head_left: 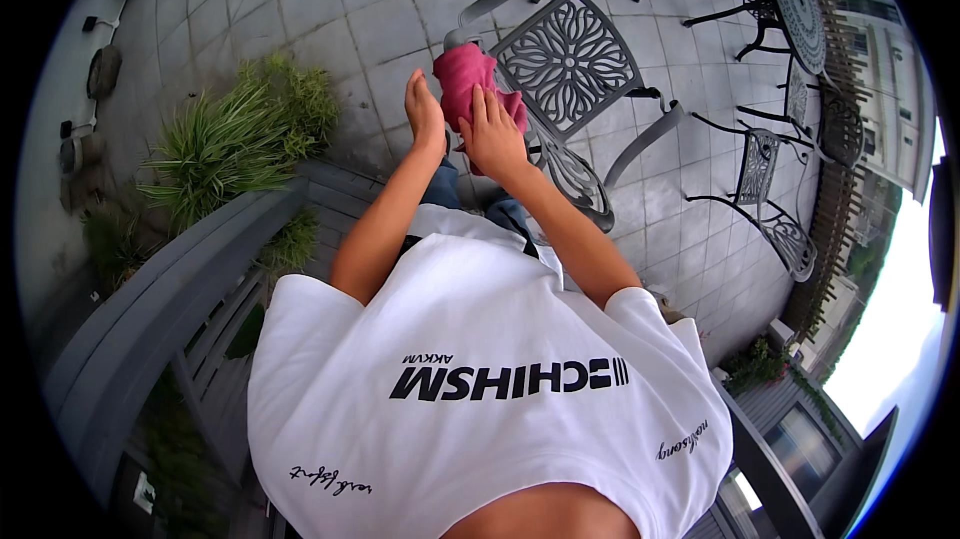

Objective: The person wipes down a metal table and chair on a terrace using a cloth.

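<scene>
My right hand (491, 130) lies on a pink cloth (465, 77), fingers stretched over its folds and thumb at the near side. The cloth bunches over the backrest (571, 179) of a dark grey cast-metal patio chair and hides part of it. The chair's openwork seat (568, 62) has a leaf-like pattern and faces away from me. Just left of the cloth, my left hand (425, 109) is raised with fingers straight and close together. It holds nothing, and a narrow gap seems to part it from the cloth.
Spiky green plants (232, 133) grow at the left beside a grey railing (187, 254). Behind, at the upper right, stand a round metal table (799, 2) and more metal chairs (757, 164), with a slatted fence (832, 239) beyond. Grey paving tiles (360, 6) cover the ground.
</scene>
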Demonstrator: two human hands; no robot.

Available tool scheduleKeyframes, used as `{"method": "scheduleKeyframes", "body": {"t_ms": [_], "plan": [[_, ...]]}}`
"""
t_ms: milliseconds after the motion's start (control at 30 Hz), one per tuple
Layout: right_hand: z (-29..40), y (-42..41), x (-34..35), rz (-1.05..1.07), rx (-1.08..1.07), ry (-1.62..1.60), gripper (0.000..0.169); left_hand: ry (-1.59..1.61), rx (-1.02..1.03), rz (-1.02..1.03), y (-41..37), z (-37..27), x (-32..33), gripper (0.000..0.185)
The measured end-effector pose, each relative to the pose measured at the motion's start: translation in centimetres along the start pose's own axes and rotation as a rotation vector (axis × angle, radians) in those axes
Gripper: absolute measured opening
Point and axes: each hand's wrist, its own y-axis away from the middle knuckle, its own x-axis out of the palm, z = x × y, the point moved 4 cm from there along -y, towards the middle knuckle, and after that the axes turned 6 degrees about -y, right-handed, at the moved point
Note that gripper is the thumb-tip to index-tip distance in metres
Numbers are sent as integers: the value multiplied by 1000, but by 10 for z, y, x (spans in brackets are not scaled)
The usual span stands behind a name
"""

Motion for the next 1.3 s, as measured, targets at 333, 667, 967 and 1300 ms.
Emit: {"method": "scheduleKeyframes", "body": {"t_ms": [333,667,967,1300], "plan": [[-20,94,-56,116,-51,-81,61,-173,54,34,10,38,-7,50],[9,-1,2,-13,107,54,64,-127,2,57,-2,5,-20,49],[6,-103,53,26,409,-89,71,-275,106,131,35,4,-14,55],[-38,-177,78,321,1079,-598,88,-258,227,275,5,-7,49,72]]}}
